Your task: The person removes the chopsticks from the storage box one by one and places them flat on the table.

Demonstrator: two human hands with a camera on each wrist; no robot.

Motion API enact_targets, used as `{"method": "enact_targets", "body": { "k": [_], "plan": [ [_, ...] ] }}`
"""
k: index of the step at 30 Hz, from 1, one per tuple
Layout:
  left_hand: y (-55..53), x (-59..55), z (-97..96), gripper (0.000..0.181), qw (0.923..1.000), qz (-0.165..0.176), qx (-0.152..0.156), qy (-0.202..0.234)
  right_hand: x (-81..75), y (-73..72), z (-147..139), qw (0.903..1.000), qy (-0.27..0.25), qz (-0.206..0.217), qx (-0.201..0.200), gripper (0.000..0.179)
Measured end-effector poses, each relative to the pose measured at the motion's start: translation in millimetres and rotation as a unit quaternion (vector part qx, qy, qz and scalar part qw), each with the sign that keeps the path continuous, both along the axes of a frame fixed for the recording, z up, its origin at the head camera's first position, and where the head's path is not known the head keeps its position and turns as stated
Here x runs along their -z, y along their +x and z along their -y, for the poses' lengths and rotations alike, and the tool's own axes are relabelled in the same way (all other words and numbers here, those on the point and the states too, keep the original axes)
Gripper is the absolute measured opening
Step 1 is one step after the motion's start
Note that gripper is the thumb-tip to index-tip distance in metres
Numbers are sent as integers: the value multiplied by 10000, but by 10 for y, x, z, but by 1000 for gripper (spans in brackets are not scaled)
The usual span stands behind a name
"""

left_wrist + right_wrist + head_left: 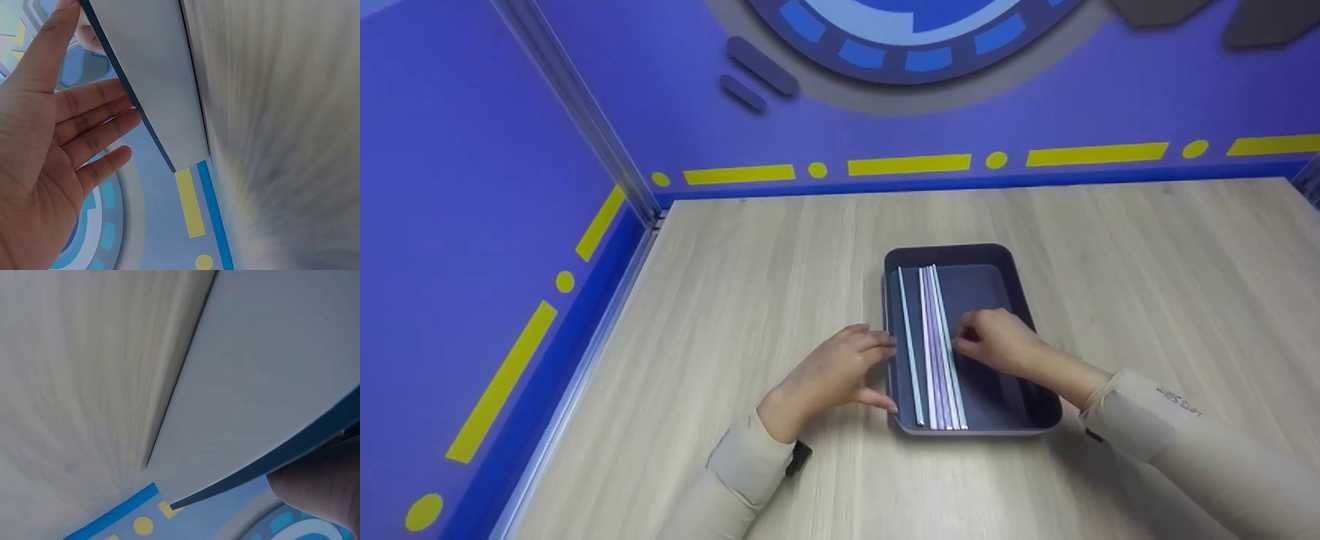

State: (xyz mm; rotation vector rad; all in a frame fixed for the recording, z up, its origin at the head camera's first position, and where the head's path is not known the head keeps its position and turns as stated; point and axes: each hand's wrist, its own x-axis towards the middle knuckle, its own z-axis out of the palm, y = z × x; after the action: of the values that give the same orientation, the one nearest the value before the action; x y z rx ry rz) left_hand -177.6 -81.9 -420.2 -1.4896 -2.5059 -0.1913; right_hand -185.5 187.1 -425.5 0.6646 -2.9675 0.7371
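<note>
A dark grey rectangular tray holds several slim chopsticks, white, purple and pale green, lying side by side lengthwise. One pale green chopstick lies apart from them, nearer the tray's left wall. My left hand is at that wall, its fingers extended and its thumb near the front left corner; in the left wrist view the fingers reach to the tray's rim. Inside the tray, my right hand has bent fingers just right of the chopstick bundle. Whether it pinches anything is hidden.
The tray stands on a light wooden table. Behind the table rises a blue-purple wall with yellow marks, and another such panel borders the left side. A metal post joins them in the corner.
</note>
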Motion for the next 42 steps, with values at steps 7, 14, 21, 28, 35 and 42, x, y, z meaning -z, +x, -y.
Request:
{"method": "enact_targets", "body": {
  "k": [7,14,21,28,35,42],
  "plan": [
    [-5,0,-18,74,9997,-210,75,95,22,18,33,9997,111,152,157,20],
    [-6,-2,-20,74,9996,-275,84,55,23,17,79,9977,360,440,363,26],
    [-10,3,-14,75,9995,-305,78,74,11,-2,124,9939,607,746,534,28],
    [-9,8,-7,74,9996,-279,40,17,-7,-27,157,9886,823,1058,685,32],
    [-4,13,4,73,9997,-249,25,74,10,-54,187,9862,948,1156,717,31],
    [-3,16,5,73,9995,-252,37,170,17,-60,203,9844,1011,1208,786,31]
  ]
}}
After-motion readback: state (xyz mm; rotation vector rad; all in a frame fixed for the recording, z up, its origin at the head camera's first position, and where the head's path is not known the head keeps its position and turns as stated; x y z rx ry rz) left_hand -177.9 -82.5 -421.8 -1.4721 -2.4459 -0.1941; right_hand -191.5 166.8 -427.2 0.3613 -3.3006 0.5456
